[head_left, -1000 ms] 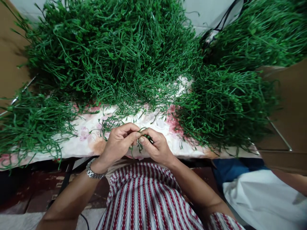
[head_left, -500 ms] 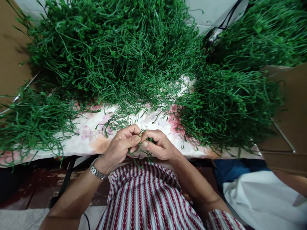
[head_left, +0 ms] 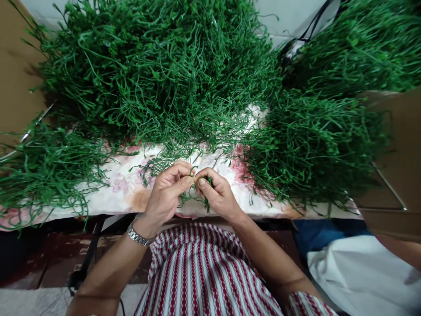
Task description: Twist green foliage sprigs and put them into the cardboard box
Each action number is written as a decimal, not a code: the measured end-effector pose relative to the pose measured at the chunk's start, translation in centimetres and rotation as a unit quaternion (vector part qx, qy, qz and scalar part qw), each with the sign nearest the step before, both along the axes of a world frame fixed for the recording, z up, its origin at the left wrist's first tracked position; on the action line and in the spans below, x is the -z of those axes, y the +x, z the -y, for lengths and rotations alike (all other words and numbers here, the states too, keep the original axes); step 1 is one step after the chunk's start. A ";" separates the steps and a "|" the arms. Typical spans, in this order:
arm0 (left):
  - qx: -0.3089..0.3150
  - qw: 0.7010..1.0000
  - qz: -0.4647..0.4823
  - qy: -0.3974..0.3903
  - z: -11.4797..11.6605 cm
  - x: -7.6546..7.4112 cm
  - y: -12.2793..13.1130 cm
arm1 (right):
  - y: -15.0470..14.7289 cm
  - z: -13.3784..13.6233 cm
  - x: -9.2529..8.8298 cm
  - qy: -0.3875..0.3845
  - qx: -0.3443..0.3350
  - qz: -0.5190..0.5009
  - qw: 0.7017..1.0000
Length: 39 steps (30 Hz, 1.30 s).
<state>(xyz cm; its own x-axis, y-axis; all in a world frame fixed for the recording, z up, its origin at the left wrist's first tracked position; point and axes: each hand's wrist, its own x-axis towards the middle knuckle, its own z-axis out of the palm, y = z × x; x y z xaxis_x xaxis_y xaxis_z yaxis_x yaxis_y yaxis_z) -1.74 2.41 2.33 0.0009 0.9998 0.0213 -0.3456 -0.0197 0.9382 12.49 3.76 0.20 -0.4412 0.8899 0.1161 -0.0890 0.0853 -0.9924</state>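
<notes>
My left hand [head_left: 171, 188] pinches a thin green stem between thumb and forefinger, just over the front part of the table. Close beside it, fingertips almost touching, my right hand [head_left: 215, 191] is closed on a small bunch of green stems [head_left: 207, 202] that pokes out below its fingers. The stems are thin and dark green, like artificial plant pieces, though I cannot tell their material. Some loose stems [head_left: 158, 164] lie on the flowered tablecloth [head_left: 118, 195] just beyond my hands.
A large heap of green stems [head_left: 158, 70] fills the back of the table. Smaller piles lie at left [head_left: 49, 171] and right [head_left: 315, 149]. Cardboard [head_left: 401, 162] stands at the right, and another cardboard piece [head_left: 16, 87] at the left. Another person's pale clothing [head_left: 358, 267] shows at lower right.
Both hands have risen slightly away from my body. The bunch in my right hand now hangs more gathered below the fingers, and fewer stems dangle between the hands.
</notes>
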 end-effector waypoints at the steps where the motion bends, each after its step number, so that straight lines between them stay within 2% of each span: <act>1: -0.014 1.000 -0.002 0.007 0.0 0.2 0.3 | -0.3 0.4 0.2 -0.024 0.011 -0.018 0.999; 4: -0.064 0.997 -0.019 0.027 -0.1 0.9 1.1 | -1.1 1.3 0.4 -0.069 0.034 -0.046 0.996; 8: -0.119 0.989 -0.064 0.056 -0.1 1.5 2.0 | -1.6 1.5 -0.2 -0.092 0.072 -0.055 0.992; 11: -0.109 0.992 -0.045 0.046 0.1 1.5 2.2 | -1.5 1.1 -0.4 -0.077 0.077 -0.043 0.993; 16: -0.051 0.998 -0.021 0.007 0.4 1.0 1.5 | -0.4 0.7 -0.4 0.029 -0.015 0.016 0.999; 19: -0.049 0.999 0.011 0.000 0.1 0.5 1.1 | 0.3 0.5 -0.5 0.106 -0.098 0.073 0.987; 20: -0.055 0.998 0.018 0.001 0.0 0.3 1.0 | 0.6 0.5 -0.6 0.126 -0.104 0.082 0.983; 22: -0.064 0.998 0.009 0.005 -0.1 0.0 0.8 | 1.4 0.3 -1.2 0.159 -0.049 0.083 0.983; 24: -0.060 0.998 -0.006 0.008 -0.1 -0.2 0.6 | 2.8 0.2 -2.5 0.202 0.064 0.074 0.975; 25: -0.055 0.998 -0.009 0.009 0.0 -0.3 0.5 | 3.8 0.1 -3.5 0.232 0.129 0.078 0.961; 27: -0.049 0.999 -0.018 0.014 0.3 -0.4 0.1 | 6.5 -0.1 -6.0 0.312 0.253 0.118 0.908; 28: -0.047 0.998 -0.027 0.015 0.4 -0.4 -0.2 | 8.2 -0.3 -7.4 0.345 0.325 0.165 0.865; 29: -0.045 0.998 -0.038 0.012 0.6 -0.5 -0.4 | 10.1 -0.6 -8.8 0.387 0.399 0.217 0.803; 30: -0.039 0.998 -0.050 0.008 0.7 -0.5 -0.5 | 12.1 -1.2 -10.1 0.413 0.480 0.281 0.721; 32: -0.023 0.997 -0.067 -0.007 1.0 -0.4 -0.7 | 16.2 -3.0 -11.9 0.451 0.570 0.390 0.565; 34: -0.006 0.996 -0.081 -0.023 1.1 -0.3 -0.6 | 19.9 -5.7 -12.5 0.442 0.553 0.470 0.527; 36: 0.008 0.995 -0.092 -0.038 1.2 0.0 -0.5 | 22.5 -8.6 -11.9 0.381 0.479 0.524 0.593; 37: 0.014 0.994 -0.096 -0.043 1.2 0.2 -0.5 | 23.3 -9.9 -11.4 0.320 0.401 0.550 0.659; 38: 0.021 0.994 -0.101 -0.046 1.2 0.3 -0.5 | 23.8 -10.9 -10.8 0.276 0.350 0.564 0.695; 39: 0.026 0.993 -0.104 -0.047 1.1 0.5 -0.6 | 24.0 -11.7 -10.3 0.254 0.321 0.571 0.712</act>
<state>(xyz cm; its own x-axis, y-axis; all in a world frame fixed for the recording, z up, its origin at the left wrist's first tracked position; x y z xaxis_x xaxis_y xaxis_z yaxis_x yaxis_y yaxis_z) -2.30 1.26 1.84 0.0478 0.9958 -0.0777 -0.1418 0.0838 0.9863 36.45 15.44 10.50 -0.0280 0.9215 0.3873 0.9698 0.1191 -0.2130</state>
